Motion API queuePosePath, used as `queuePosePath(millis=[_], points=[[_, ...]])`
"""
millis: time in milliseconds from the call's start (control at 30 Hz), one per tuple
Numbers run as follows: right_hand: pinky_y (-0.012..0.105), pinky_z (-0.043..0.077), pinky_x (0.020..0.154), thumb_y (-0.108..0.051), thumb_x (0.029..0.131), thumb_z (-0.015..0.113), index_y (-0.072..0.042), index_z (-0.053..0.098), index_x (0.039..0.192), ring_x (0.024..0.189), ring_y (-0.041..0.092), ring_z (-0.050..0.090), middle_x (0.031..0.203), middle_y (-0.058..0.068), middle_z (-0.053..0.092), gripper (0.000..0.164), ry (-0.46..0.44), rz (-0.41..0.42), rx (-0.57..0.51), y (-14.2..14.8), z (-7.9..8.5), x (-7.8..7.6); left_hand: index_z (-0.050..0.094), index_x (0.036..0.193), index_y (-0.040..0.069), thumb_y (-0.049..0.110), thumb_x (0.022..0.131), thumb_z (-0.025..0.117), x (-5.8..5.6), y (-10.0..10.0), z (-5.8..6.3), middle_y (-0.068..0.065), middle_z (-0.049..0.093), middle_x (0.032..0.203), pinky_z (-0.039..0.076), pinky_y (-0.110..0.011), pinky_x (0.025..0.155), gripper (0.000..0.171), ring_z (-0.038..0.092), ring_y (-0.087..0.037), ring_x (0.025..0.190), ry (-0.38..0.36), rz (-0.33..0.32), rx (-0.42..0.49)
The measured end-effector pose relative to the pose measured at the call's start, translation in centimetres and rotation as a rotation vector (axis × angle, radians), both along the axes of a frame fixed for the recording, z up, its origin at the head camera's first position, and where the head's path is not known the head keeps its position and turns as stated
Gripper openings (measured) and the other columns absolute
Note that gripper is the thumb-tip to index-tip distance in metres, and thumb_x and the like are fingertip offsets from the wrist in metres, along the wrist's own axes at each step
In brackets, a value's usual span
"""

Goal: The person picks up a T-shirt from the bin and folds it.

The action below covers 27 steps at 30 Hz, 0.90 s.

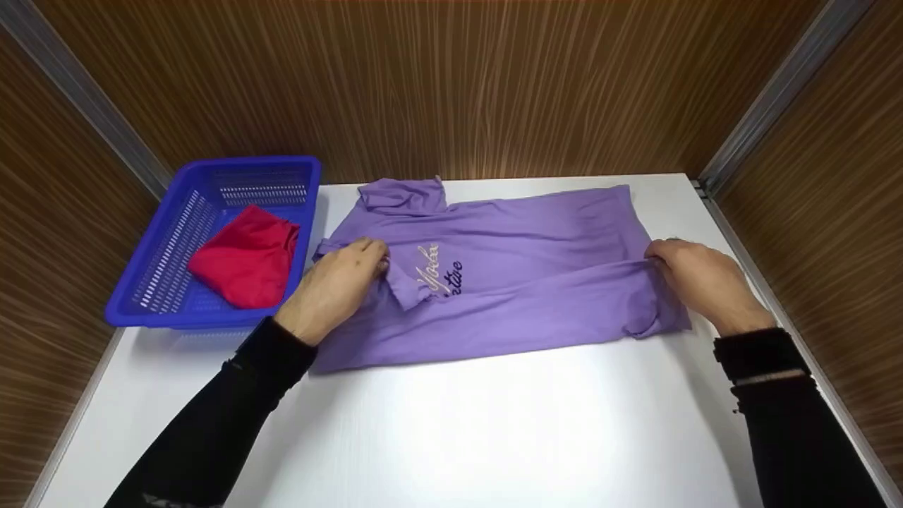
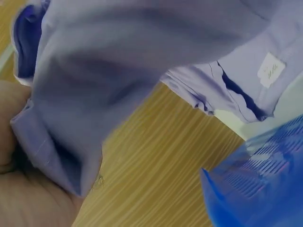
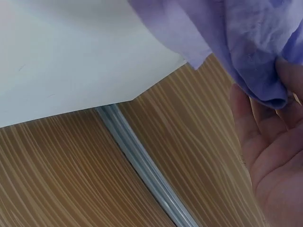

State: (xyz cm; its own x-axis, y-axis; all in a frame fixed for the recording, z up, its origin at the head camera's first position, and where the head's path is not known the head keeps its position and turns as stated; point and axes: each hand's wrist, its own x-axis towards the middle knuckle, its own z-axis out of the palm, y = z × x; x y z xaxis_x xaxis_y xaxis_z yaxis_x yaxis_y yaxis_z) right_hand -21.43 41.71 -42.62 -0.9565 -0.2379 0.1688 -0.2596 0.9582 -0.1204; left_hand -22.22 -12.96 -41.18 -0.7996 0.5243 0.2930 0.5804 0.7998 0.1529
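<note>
A purple T-shirt (image 1: 522, 240) with cream and black lettering lies sideways on the white table, its near side folded over toward the middle. My left hand (image 1: 342, 286) pinches the folded part near the sleeve, at the collar end. In the left wrist view, the sleeve cloth (image 2: 94, 71) drapes from that hand's fingers. At the hem end, my right hand (image 1: 705, 282) grips the edge of the fold between thumb and fingers. The right wrist view shows the hem (image 3: 258, 85) bunched in those fingers. A white label (image 2: 271, 69) shows inside the collar.
A blue plastic basket (image 1: 141, 261) stands left of the shirt, with a folded red cloth (image 1: 247, 257) in it. Wood-grain panels (image 1: 451, 92) rise behind and at both sides. A metal strip (image 3: 147, 165) runs up the corner. White table (image 1: 494, 430) shows in front.
</note>
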Motion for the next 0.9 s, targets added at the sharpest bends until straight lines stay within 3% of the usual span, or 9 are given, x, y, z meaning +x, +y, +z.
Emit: queuePosePath(millis=[100,200,400,500,600,700,800,900], points=[[0.062,0.057,0.072,-0.008,0.101,0.065,-0.014,0.073,0.114,0.098,0.043,0.075,0.112,0.013,0.078,0.016,-0.044,-0.011,0.002,0.4,-0.5,-0.8,0.066,0.106,0.006,0.025,0.1,0.073,-0.9,0.1,0.0,-0.013,0.071,0.098,0.062,-0.054,0.073,0.021,0.074,-0.041,0.089,-0.059,0.02,-0.047],[0.061,0.057,0.074,-0.007,0.099,0.065,-0.013,0.072,0.113,0.099,0.041,0.074,0.112,0.013,0.077,0.017,-0.096,-0.022,0.012,0.8,-1.1,-1.5,0.07,0.104,0.006,0.022,0.093,0.08,-1.9,0.5,-0.2,-0.015,0.073,0.099,0.062,-0.057,0.073,0.021,0.075,-0.043,0.09,-0.091,0.065,-0.12],[0.063,0.057,0.073,-0.013,0.1,0.068,-0.014,0.072,0.113,0.099,0.043,0.073,0.11,0.013,0.077,0.014,-0.079,-0.049,0.007,1.3,-2.5,-3.1,0.07,0.108,0.004,0.003,0.093,0.068,-4.1,2.0,-1.4,-0.018,0.075,0.106,0.063,-0.058,0.075,0.016,0.075,-0.045,0.096,0.009,0.244,-0.279],[0.065,0.056,0.07,-0.016,0.1,0.07,-0.014,0.071,0.112,0.098,0.045,0.073,0.107,0.015,0.077,0.012,-0.023,-0.067,-0.002,1.1,-3.1,-3.6,0.066,0.114,0.005,0.001,0.092,0.063,-4.3,2.6,-1.8,-0.019,0.072,0.111,0.062,-0.056,0.081,0.023,0.073,-0.043,0.102,0.027,0.321,-0.32],[0.066,0.055,0.067,-0.016,0.099,0.071,-0.013,0.069,0.11,0.096,0.047,0.072,0.105,0.017,0.076,0.011,0.002,-0.082,-0.014,1.0,-3.5,-3.8,0.067,0.115,0.004,0.002,0.094,0.061,-4.0,2.5,-1.5,-0.02,0.073,0.113,0.062,-0.057,0.081,0.022,0.073,-0.043,0.103,-0.019,0.361,-0.318],[0.066,0.056,0.069,-0.017,0.099,0.071,-0.012,0.068,0.113,0.097,0.046,0.073,0.106,0.018,0.076,0.015,-0.037,-0.104,-0.025,1.2,-3.7,-3.7,0.073,0.11,0.003,0.001,0.093,0.062,-3.8,2.1,-1.3,-0.022,0.078,0.109,0.064,-0.057,0.073,0.021,0.077,-0.042,0.097,-0.105,0.376,-0.322],[0.066,0.056,0.071,-0.018,0.099,0.07,-0.01,0.069,0.115,0.098,0.046,0.073,0.108,0.019,0.077,0.018,-0.104,-0.126,-0.03,1.7,-3.8,-3.8,0.076,0.109,0.002,0.004,0.091,0.065,-3.9,2.0,-1.7,-0.024,0.079,0.109,0.063,-0.055,0.071,0.022,0.078,-0.042,0.096,-0.196,0.391,-0.389],[0.064,0.055,0.069,-0.019,0.1,0.069,-0.01,0.071,0.113,0.097,0.044,0.073,0.107,0.018,0.078,0.016,-0.147,-0.137,-0.045,2.2,-3.8,-3.8,0.078,0.114,0.004,0.011,0.091,0.067,-4.1,2.4,-2.1,-0.021,0.079,0.116,0.062,-0.054,0.077,0.026,0.077,-0.039,0.102,-0.27,0.393,-0.484]])
